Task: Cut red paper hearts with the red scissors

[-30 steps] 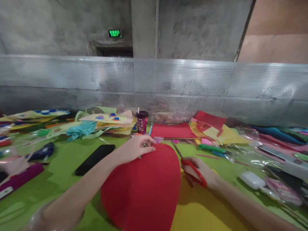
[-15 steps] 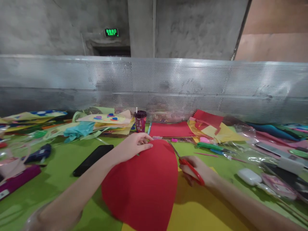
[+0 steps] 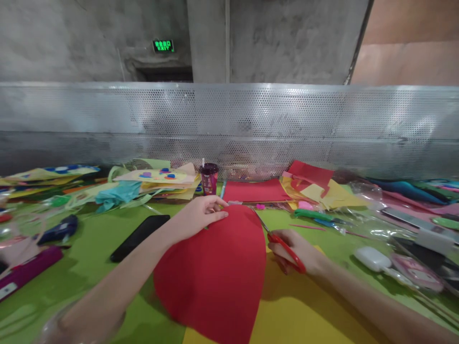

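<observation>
The left hand point(image 3: 202, 212) appears to pinch the far left edge of the red paper point(image 3: 215, 277), while the right hand point(image 3: 296, 251) is wrapped around the handles of the scissors point(image 3: 287, 251). The paper sits between the forearms, over the table point(image 3: 96, 267) and partly over a yellow sheet point(image 3: 304, 306). It looks light, fairly stiff yet bendable, and likely to crease, so a soft hold by its rim seems best; the scissors look light and rigid, best taken by their loops. The paper's long axis runs near to far, rounded end away; the scissors slant forward and left, tips by its far right edge.
</observation>
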Available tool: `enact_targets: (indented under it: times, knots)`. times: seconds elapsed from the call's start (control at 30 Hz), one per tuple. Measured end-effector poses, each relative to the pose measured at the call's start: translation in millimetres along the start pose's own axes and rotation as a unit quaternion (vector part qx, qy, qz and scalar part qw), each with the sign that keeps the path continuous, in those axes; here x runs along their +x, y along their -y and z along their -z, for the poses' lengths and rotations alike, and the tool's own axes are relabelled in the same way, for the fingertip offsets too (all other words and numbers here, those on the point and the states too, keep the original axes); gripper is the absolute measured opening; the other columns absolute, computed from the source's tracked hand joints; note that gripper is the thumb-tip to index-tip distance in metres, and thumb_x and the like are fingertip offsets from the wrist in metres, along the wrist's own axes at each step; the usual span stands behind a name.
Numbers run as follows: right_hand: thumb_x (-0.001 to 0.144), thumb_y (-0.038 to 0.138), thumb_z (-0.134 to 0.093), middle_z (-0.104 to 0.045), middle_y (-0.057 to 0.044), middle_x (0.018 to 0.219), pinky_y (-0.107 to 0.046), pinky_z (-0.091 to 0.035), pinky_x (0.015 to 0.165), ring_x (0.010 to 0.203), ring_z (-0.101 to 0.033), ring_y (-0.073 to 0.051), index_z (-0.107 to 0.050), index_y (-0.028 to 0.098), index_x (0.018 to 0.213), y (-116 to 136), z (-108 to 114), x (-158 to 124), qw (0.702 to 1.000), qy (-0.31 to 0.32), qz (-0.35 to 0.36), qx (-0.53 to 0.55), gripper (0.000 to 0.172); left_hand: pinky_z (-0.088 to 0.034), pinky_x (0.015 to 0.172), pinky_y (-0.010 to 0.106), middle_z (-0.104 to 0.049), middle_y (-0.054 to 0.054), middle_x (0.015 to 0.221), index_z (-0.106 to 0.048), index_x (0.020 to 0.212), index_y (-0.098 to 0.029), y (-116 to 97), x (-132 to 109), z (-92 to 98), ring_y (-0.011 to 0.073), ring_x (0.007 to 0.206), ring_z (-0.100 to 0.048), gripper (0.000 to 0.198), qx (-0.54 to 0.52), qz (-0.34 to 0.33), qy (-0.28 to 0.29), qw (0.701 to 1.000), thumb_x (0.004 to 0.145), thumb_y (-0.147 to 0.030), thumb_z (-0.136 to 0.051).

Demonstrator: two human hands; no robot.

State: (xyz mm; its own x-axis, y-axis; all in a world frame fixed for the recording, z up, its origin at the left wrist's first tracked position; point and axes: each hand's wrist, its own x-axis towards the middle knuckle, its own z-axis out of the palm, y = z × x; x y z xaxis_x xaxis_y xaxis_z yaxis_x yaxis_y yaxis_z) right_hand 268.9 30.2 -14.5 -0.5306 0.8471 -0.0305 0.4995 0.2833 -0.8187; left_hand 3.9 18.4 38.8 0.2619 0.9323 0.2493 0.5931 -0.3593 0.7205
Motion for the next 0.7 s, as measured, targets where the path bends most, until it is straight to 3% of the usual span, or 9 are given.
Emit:
enact_targets:
  times: [0.7]
  knots:
    - [0.079, 0.032, -0.043, -0.047, 0.005, 0.042, -0.019, -0.031, 0.040, 0.041, -0.050, -0.010, -0.041, 0.019, 0.061, 3.1, -0.7, -0.5, 1.000, 0.001, 0.002, 0.005, 0.022, -0.042, 0.065, 0.028, -0.058, 0.003, 0.081, -0.058, 0.098, -0.018, -0.6, 0.6, -1.3, 0.0169, 0.074, -0.056, 0.041, -0.007, 0.007, -0.003, 1.000, 0.072, -0.050, -0.055]
